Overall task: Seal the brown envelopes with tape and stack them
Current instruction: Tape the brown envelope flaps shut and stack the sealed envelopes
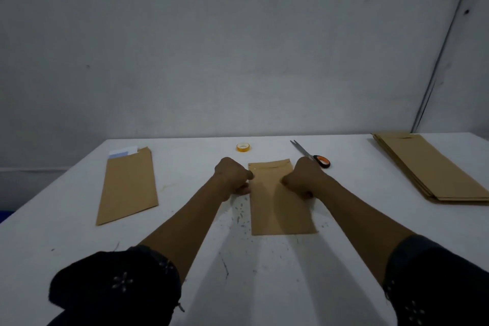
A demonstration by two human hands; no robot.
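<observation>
Head view: your left hand (232,177) and right hand (304,180), fingers curled, press the middle envelope (280,206) edges below its taped flap; rub outward firmly, sealing flat.

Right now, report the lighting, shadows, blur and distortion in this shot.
Head view: dim, greyish light, no glare. Both forearms cast soft shadows toward the camera across the white table, and the middle envelope is shaded beside the right hand. Wide-angle distortion splays the left envelope and the stack outward. Edges look slightly soft; the left hand reads as a dark mass.
</observation>
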